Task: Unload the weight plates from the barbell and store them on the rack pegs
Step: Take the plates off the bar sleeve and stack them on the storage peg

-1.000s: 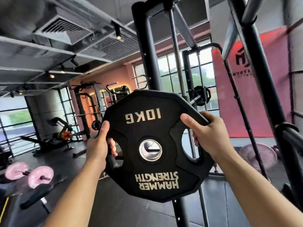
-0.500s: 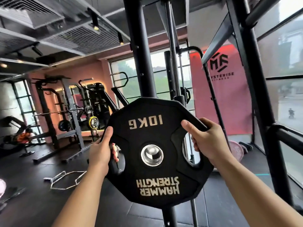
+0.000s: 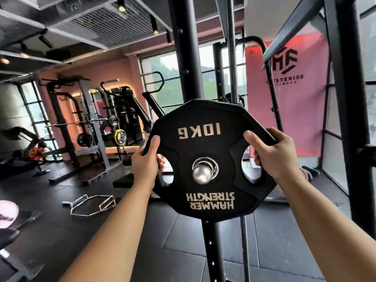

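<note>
Since last frame: 10 kg plate has come closer to rack upright; chrome peg tip now fills its centre hole. Grip: left hand holds its left side, fingers curled through; right hand holds its right edge.

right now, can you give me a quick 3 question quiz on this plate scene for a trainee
1. True or false: the left hand and the right hand both grip the weight plate.
2. What shows in the plate's centre hole? A) a silver peg end B) a yellow strap C) a red cap
3. Fill in: the plate is marked ___ KG.

Key: 1 true; 2 A; 3 10
</note>
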